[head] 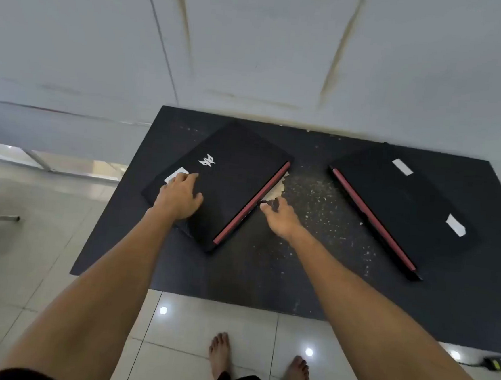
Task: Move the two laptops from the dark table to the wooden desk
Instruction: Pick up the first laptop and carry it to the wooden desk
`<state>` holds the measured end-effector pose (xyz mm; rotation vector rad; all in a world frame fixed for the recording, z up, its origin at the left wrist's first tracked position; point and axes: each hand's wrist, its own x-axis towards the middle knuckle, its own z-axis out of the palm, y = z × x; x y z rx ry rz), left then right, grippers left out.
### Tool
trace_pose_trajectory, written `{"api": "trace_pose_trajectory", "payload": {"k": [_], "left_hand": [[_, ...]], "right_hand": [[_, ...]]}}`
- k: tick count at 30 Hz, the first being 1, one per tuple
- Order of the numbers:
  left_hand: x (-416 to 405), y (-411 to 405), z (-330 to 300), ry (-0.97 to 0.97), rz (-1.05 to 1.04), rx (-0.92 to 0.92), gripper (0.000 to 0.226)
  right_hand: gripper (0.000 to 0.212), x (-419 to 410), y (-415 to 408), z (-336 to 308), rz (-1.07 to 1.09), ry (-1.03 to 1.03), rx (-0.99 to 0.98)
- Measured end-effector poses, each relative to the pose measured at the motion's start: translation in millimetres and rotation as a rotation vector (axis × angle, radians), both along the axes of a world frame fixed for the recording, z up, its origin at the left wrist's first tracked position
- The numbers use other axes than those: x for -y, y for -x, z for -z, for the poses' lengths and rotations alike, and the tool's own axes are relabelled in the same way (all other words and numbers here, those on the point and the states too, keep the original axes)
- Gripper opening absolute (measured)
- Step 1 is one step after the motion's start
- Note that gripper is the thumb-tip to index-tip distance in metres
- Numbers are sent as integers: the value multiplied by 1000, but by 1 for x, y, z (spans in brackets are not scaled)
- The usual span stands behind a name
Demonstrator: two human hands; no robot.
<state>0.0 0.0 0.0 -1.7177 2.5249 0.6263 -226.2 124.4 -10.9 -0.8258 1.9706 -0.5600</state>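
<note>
**Both hands at the left laptop on the dark table**

Nearest the camera, two bare feet (219, 355) stand on pale glossy floor tiles (57, 264), just short of the front edge of the dark table (266, 281). That front edge runs across the view, with open floor to its left and a small dark power brick (498, 363) lying on the tiles at the lower right. The near strip of the tabletop is bare, worn and speckled with pale flecks, most of all in the gap between the two machines.

The left hand (179, 197) lies palm down on the closed lid of the left laptop (231, 185), fingers spread and flat, gripping nothing, its fingertips reaching a white sticker (174, 176). The right hand (280, 217) sits at that laptop's red-trimmed hinge edge, fingers loosely curled and the thumb touching the edge; whether it has closed on the laptop cannot be told. This laptop lies askew, its near corner close to the table's left edge, a silver logo (207, 160) on the lid.

The right laptop (397, 207), also closed and red-trimmed, lies angled the other way, well apart from both hands, with two white stickers on its lid. Its far side is near the table's right edge.

Beyond, the table's back edge meets a pale, stained wall (254, 55).
</note>
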Motion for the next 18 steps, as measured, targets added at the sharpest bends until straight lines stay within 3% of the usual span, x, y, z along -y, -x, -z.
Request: {"api": "trace_pose_trajectory", "payload": {"k": [8,12,18], "left_hand": [[60,-30,37,-9,-84,0,62],[86,-36,52,-29,-99,7,66],[89,-35,70,-85,-134,27,72]], "right_hand": [[82,50,-50,43,236,-25,170],[80,66,-62,58,381,-37,78],[78,71,-68,70,407,-46,-55]]}}
